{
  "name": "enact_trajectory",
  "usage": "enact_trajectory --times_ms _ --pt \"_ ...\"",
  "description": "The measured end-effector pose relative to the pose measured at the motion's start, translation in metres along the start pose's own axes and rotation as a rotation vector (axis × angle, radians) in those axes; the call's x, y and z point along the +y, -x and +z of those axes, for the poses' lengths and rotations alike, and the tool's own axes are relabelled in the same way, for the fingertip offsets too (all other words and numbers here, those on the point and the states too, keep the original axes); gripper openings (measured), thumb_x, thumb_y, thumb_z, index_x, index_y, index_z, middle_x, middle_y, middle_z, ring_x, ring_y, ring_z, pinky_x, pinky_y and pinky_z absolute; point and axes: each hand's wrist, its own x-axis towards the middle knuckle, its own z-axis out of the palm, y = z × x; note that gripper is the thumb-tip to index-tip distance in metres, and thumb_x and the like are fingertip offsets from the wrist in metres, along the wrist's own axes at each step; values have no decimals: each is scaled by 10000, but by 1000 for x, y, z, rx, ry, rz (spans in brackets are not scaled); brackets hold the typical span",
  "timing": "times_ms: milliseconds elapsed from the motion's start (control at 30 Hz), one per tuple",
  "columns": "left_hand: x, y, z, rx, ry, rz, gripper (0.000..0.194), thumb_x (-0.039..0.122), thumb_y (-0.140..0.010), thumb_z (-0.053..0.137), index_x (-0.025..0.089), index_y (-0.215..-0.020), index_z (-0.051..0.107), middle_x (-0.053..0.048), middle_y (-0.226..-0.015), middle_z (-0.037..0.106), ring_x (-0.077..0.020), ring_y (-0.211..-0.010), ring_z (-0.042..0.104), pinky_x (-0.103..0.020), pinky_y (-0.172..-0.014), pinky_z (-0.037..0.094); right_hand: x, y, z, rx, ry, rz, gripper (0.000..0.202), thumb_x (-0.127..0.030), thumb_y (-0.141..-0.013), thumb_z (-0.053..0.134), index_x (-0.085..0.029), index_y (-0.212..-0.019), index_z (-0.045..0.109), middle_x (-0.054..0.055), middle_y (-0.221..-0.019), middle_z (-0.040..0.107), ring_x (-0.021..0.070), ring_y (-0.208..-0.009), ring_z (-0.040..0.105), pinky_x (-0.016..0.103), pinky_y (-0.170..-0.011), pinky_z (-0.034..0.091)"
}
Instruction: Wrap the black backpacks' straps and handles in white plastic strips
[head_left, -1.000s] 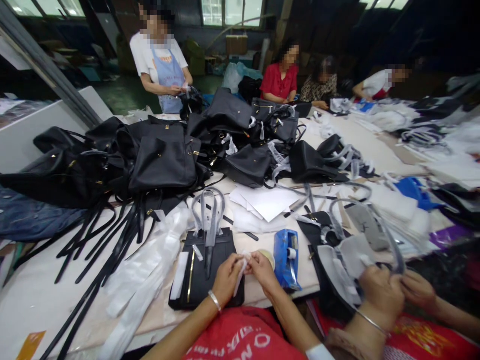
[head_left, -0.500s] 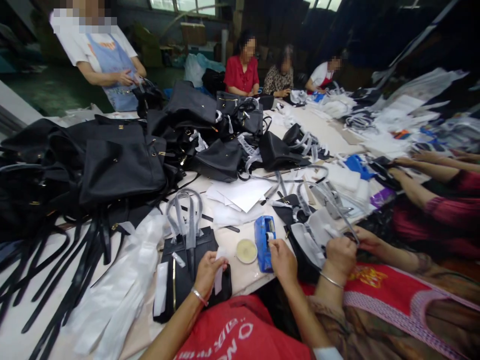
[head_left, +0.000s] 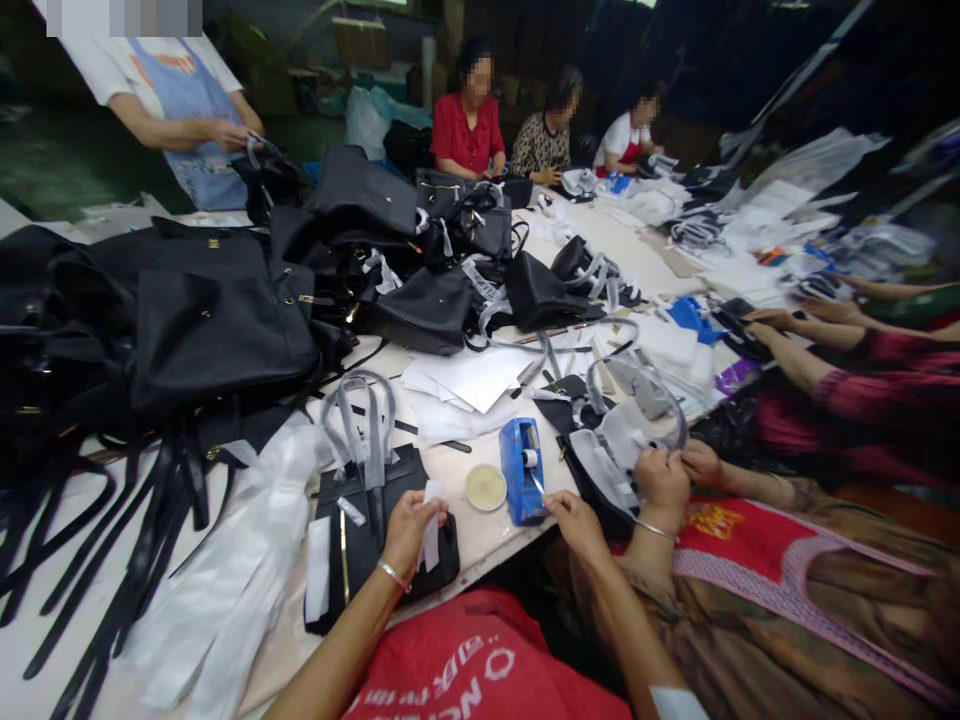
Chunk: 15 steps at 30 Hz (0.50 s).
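My left hand (head_left: 411, 527) pinches a white strip (head_left: 431, 540) over the right part of a black bag (head_left: 375, 530). That bag lies on the table with grey wrapped handles, a gold zipper and white pieces on its front. My right hand (head_left: 574, 520) is closed on the end of clear tape drawn from a blue tape dispenser (head_left: 523, 470). A round dish (head_left: 486, 487) with yellowish contents sits between the bag and the dispenser.
Black bags (head_left: 225, 320) are heaped at left and centre, with hanging straps. White wrapping (head_left: 240, 560) lies left of my bag, paper sheets (head_left: 472, 378) beyond it. Close on my right, a co-worker's hands (head_left: 664, 480) handle another bag. Other people stand or sit around the table.
My right hand has drawn away from the dispenser, and a length of tape now shows between them. My left hand still holds the white strip. The whole view has shifted slightly.
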Motion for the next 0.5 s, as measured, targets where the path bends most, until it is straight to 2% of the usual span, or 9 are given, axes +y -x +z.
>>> enact_trajectory --times_ms 133,200,367,500 --pt "1 0 -2 -5 7 -1 393 342 -638 759 130 -871 525 -66 -741 702 -112 -566 626 -229 -570 496 4 21 -2 -107 -311 120 339 -522 -740 547 -184 -711 554 -8 -618 578 107 -498 463 209 -451 344" --pt "1 0 -2 -6 -1 -5 392 340 -639 759 130 -874 526 -68 -747 704 -113 -571 628 -228 -571 496 8 29 2 -118 -365 162 331 -512 -718 576 -187 -685 524 -24 -590 546 87 -464 431 195 -427 336" --pt "1 -1 -2 -16 -22 -18 385 345 -644 754 130 -871 531 -69 -755 703 -119 -575 635 -236 -575 500 21 33 15 -85 -307 202 317 -505 -725 532 -195 -675 490 -37 -558 506 77 -424 407 196 -412 348" --pt "3 0 -1 -30 -8 -19 382 342 -645 753 132 -868 524 -66 -742 700 -118 -577 633 -236 -584 499 32 30 20 -46 -150 159 277 -460 -761 458 -205 -655 476 -23 -554 520 101 -441 445 215 -439 364"
